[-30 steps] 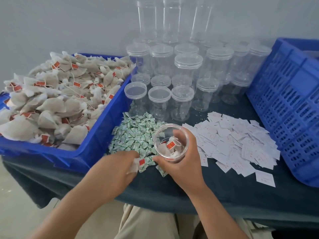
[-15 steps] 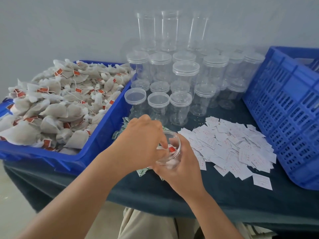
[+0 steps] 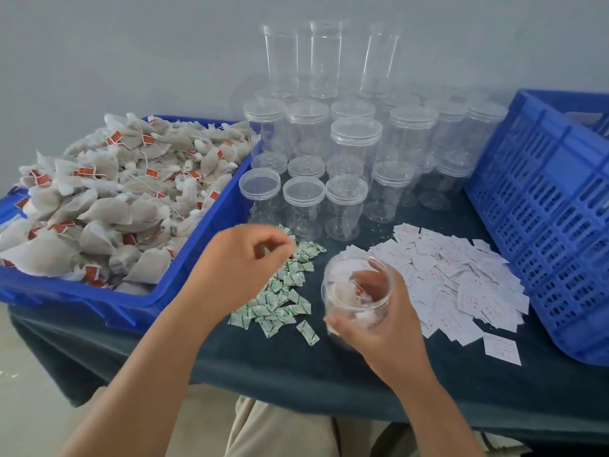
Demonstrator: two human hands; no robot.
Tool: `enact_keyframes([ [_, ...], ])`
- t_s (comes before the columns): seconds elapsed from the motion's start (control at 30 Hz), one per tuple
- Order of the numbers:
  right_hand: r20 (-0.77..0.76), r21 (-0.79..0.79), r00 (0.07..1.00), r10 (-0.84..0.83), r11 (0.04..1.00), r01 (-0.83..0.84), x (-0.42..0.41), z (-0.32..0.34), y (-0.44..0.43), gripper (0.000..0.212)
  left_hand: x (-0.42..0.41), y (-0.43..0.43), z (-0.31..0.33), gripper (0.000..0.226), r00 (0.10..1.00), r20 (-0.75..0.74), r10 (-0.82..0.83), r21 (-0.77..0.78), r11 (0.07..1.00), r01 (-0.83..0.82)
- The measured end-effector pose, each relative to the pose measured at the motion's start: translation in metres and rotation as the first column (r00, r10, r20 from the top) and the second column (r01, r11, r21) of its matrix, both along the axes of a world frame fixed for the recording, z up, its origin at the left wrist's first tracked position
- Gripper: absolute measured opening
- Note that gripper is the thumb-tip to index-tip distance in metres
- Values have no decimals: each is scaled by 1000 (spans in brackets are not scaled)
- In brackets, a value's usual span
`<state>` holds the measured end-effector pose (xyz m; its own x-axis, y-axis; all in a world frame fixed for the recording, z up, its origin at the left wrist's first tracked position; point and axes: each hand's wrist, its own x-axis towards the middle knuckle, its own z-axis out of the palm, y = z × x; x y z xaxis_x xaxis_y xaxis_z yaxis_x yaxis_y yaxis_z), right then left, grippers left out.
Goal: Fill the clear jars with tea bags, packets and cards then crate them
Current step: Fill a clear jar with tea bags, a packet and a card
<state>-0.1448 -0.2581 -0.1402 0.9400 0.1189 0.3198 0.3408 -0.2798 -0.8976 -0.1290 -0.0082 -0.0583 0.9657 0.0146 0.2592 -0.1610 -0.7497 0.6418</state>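
Note:
My right hand (image 3: 382, 331) grips an open clear jar (image 3: 357, 285) from its near side, tilted toward me just above the table. Several tea bags with red tags lie inside the jar. My left hand (image 3: 244, 265) hovers to the jar's left, over the pile of small green-and-white packets (image 3: 280, 298); its fingers are loosely curled and nothing shows in them. A heap of tea bags (image 3: 108, 199) fills the blue bin (image 3: 184, 291) at the left. White cards (image 3: 461, 278) are spread out to the right of the jar.
Many lidded empty clear jars (image 3: 346, 199) stand at the back middle, with taller open ones against the wall. A blue slatted crate (image 3: 543, 209) sits at the right edge. A dark cloth (image 3: 329, 374) covers the table; its front edge is just below my hands.
My left hand carried a tea bag to the jar's mouth, let it go inside, and has drawn back to the left. The jar has shifted slightly right and lower in my right hand.

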Motion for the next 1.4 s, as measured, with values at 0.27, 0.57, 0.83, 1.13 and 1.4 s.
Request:
enact_keyframes([
  [0.27,-85,-50,996,-12,999,7,-2,-20,-21,92,25,2,-81,47,932,-268,242,405,906,-119],
  [0.57,-96,18,990,-99,995,101,2,-32,-16,90,27,9,-75,27,961,-22,275,383,891,-246],
  [0.83,-44,-15,995,-93,996,92,1,-27,-14,89,-8,-48,17,19,990,56,-127,-270,953,138],
  [1.13,26,-39,994,-107,993,108,-5,-17,-5,86,5,-99,6,22,930,-242,-276,351,869,349],
  [1.4,-1,-7,981,-196,981,196,-17,-24,-48,90,45,-112,-11,27,992,-86,-89,-55,995,84],
])
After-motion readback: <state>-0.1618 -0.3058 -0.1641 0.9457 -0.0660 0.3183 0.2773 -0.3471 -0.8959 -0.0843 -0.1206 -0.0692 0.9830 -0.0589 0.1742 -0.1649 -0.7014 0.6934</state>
